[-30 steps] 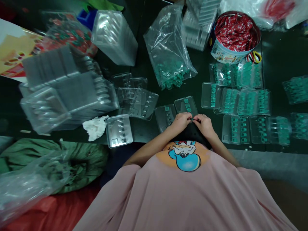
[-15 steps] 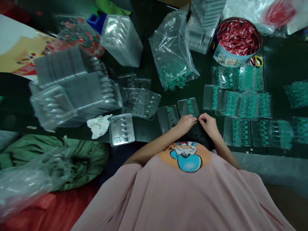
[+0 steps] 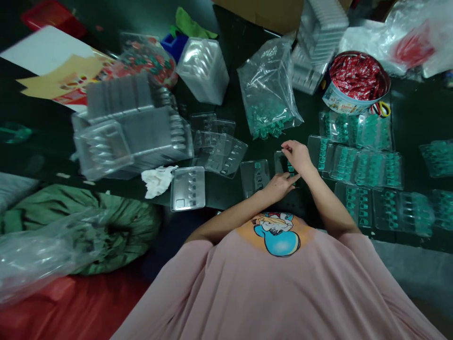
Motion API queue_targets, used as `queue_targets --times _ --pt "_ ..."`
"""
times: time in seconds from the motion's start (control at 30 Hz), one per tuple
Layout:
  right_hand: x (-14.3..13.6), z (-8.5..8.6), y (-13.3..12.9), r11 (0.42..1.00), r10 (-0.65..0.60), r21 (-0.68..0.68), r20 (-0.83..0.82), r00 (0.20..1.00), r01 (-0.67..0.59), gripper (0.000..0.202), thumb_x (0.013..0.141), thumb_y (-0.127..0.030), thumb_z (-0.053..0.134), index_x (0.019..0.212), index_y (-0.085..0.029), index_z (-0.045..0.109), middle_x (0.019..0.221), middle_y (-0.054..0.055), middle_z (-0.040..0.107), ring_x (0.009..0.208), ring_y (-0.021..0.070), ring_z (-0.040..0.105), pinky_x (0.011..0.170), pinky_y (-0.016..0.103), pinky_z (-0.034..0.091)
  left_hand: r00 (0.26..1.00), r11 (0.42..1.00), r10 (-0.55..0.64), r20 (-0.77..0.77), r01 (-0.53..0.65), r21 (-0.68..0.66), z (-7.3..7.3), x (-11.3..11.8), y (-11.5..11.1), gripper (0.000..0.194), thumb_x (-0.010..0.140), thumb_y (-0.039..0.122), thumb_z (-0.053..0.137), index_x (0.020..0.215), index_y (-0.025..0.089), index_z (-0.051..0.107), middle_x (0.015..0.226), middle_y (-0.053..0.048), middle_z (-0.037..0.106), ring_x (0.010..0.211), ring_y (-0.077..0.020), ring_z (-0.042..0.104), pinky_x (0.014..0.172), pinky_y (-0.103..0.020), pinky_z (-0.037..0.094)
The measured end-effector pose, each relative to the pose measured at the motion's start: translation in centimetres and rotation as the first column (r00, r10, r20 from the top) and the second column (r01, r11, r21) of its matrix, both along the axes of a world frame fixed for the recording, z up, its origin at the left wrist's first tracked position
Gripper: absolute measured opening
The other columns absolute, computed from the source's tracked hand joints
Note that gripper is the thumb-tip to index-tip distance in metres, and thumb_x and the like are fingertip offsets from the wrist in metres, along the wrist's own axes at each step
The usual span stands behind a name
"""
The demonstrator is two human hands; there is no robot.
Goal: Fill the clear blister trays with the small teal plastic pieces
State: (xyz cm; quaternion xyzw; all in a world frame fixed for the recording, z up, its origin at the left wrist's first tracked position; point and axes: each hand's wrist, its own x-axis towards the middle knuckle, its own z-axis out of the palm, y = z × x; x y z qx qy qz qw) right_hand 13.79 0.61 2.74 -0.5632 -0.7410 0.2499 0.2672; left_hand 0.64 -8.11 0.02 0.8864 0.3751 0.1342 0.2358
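Note:
My left hand (image 3: 279, 187) is low over the near edge of a clear plastic blister tray (image 3: 279, 163). Its fingers are bent together; whatever they hold is too small to make out. Crossing above that tray, my right hand (image 3: 296, 155) points to the upper left with its thumb and fingers apart and nothing visible between them. A few green plastic pieces (image 3: 290, 167) sit in the tray, partly hidden by my hands. To the left lies another clear tray (image 3: 250, 178) with one green piece at its top. Beyond my right hand, a clear bag (image 3: 264, 71) holds loose green pieces (image 3: 271, 125).
Filled trays (image 3: 366, 165) lie in rows on the right. Stacked clear trays (image 3: 141, 127) stand on the left, near a crumpled white tissue (image 3: 157, 182) and a single tray (image 3: 188, 189). A round tin (image 3: 350, 101) of red packets and scissors (image 3: 384, 109) are at back right.
My right hand has left my left hand's fingertips and moved up and left over the tray, its fingers parting. My left hand stays low by the tray. The view has shifted slightly.

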Motion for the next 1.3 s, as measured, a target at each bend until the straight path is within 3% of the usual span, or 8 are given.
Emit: queue_targets --times 0.23,0.37,0.43,0.53,0.7,0.93,1.13,1.3 --pt "-4.0 -2.4 6.4 0.998 -0.066 0.008 0.247 0.967 0.066 0.023 0.082 -0.009 0.066 0.103 -0.014 0.071 0.104 0.017 0.068 0.098 0.0269 0.062 0.086 0.037 0.047 0.940 0.967 0.255 0.225 -0.242 -0.085 2.2 -5.5 1.2 0.025 0.091 0.022 0.059 0.114 0.017 0.071 0.098 -0.009 0.069 0.091 -0.0193 0.065 0.084 -0.031 0.051" --pt "-4.4 -2.1 6.6 0.998 -0.037 -0.033 0.307 0.951 0.049 0.020 0.084 -0.007 0.059 0.097 -0.012 0.072 0.100 0.017 0.070 0.094 0.0258 0.064 0.084 0.036 0.046 0.751 0.842 0.538 0.382 -0.459 -0.283 2.0 -8.8 2.7 0.020 0.086 0.022 0.064 0.103 0.018 0.075 0.090 -0.006 0.072 0.081 -0.0171 0.066 0.081 -0.030 0.052" --pt "-4.2 -1.6 6.1 0.992 0.008 -0.123 0.214 0.977 0.019 0.017 0.082 -0.010 0.061 0.092 -0.015 0.073 0.088 0.011 0.072 0.085 0.0222 0.065 0.081 0.033 0.047 0.592 0.743 0.668 0.452 -0.488 -0.459 1.3 -9.6 3.7 0.022 0.083 0.025 0.066 0.102 0.017 0.075 0.089 -0.006 0.073 0.078 -0.0165 0.067 0.079 -0.031 0.053" --pt "-3.8 -0.5 4.5 0.971 0.099 -0.210 -0.063 0.993 -0.110 0.013 0.081 -0.019 0.063 0.090 -0.016 0.073 0.078 0.004 0.071 0.074 0.0177 0.063 0.075 0.030 0.047 0.376 0.632 0.772 0.512 -0.373 -0.679 0.4 -9.2 4.9 0.035 0.076 0.030 0.072 0.107 0.015 0.073 0.084 -0.004 0.072 0.073 -0.0147 0.067 0.077 -0.030 0.054" --pt "-3.9 0.6 0.4 0.942 0.171 -0.210 -0.373 0.912 -0.262 0.020 0.081 -0.027 0.062 0.095 -0.018 0.073 0.085 0.003 0.073 0.077 0.0166 0.065 0.077 0.030 0.048 0.181 0.588 0.809 0.559 -0.244 -0.771 0.5 -7.5 5.5 0.035 0.062 0.028 0.079 0.093 0.014 0.073 0.076 0.000 0.069 0.070 -0.0117 0.063 0.074 -0.027 0.052" --pt "-4.8 0.1 -3.0 0.901 0.076 -0.312 -0.572 0.817 -0.302 0.023 0.081 -0.038 0.063 0.095 -0.020 0.068 0.084 0.001 0.069 0.074 0.0144 0.060 0.075 0.030 0.048 0.207 0.588 0.808 0.551 -0.228 -0.776 1.3 -8.2 3.7 0.025 0.060 0.025 0.077 0.082 0.015 0.070 0.069 0.002 0.063 0.066 -0.0106 0.058 0.072 -0.026 0.049" --pt "-5.8 -0.4 -3.9 0.822 -0.002 -0.412 -0.692 0.722 -0.393 0.032 0.069 -0.044 0.077 0.082 -0.021 0.059 0.075 -0.003 0.059 0.067 0.0116 0.053 0.068 0.026 0.044 0.240 0.628 0.778 0.581 -0.262 -0.733 1.5 -9.1 2.4 0.025 0.063 0.021 0.072 0.087 0.016 0.067 0.071 0.003 0.061 0.067 -0.0094 0.056 0.073 -0.025 0.047" --pt "-6.3 -0.4 -4.1 0.808 -0.137 -0.470 -0.736 0.663 -0.355 0.036 0.065 -0.047 0.078 0.078 -0.021 0.057 0.074 -0.004 0.058 0.064 0.0096 0.047 0.061 0.023 0.039 0.272 0.643 0.766 0.583 -0.330 -0.691 1.2 -9.5 2.2 0.020 0.064 0.021 0.068 0.084 0.017 0.064 0.072 0.003 0.060 0.068 -0.0102 0.055 0.071 -0.024 0.046"
